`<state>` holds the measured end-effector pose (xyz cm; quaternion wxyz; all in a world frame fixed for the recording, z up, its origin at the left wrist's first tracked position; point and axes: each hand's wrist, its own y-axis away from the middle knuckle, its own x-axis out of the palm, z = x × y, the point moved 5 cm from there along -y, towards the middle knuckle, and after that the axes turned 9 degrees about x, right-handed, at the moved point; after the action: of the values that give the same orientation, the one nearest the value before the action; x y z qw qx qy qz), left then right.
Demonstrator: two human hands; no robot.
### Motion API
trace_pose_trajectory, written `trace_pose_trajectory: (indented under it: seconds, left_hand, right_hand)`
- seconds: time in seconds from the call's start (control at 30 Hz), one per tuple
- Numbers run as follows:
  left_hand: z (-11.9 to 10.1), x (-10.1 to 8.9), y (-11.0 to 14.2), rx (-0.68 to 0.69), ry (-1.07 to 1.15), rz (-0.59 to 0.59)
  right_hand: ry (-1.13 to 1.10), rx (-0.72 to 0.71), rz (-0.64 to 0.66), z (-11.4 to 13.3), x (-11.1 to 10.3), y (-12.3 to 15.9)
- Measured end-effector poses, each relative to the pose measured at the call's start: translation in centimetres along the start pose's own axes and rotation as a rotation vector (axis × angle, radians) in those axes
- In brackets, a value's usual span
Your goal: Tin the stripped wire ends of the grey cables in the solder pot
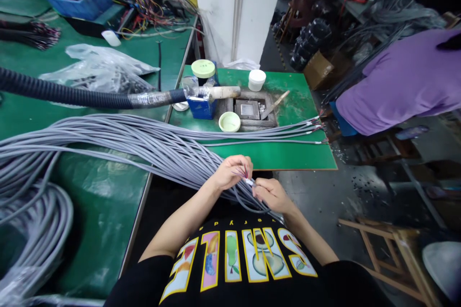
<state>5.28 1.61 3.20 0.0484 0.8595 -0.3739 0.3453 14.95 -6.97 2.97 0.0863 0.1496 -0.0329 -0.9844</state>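
Note:
My left hand [233,171] pinches the thin coloured wires [244,171] fanned out at the end of a grey cable. Just below, the fingers of my right hand [271,194] are closed round that cable by its white end band [249,182]. Both hands are close together in front of my chest. A thick bundle of grey cables [173,148] runs from the left across the green table toward them. Several finished-looking cable ends [317,128] with bare coloured wires lie along the right part of the table.
Behind the cables are a solder pot [248,109] with a flat stick [275,104], a pale green dish [229,122] and a white tub [257,80]. A ribbed hose [72,94] comes in from the left. A person in purple [399,76] bends at the right, near a wooden stool [382,244].

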Motion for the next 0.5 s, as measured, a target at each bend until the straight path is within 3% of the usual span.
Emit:
trace_pose_trajectory:
  seconds: [0.13,0.2,0.37,0.5]
  left_hand:
    - [0.4,0.0,-0.1,-0.033,-0.016,-0.117]
    - [0.6,0.2,-0.1,-0.034,-0.060,-0.162]
    - [2.0,1.4,0.0,-0.029,-0.008,-0.223]
    - [3.7,2.2,0.4,-0.112,0.125,-0.295]
  right_hand:
    - [-0.158,0.115,-0.070,0.2,-0.8,0.5]
    - [-0.178,0.103,-0.158,0.7,-1.3,0.7]
    - [0.078,0.028,-0.450,2.0,-1.8,0.6]
    - [0.160,-0.057,-0.574,2.4,-1.9,0.1]
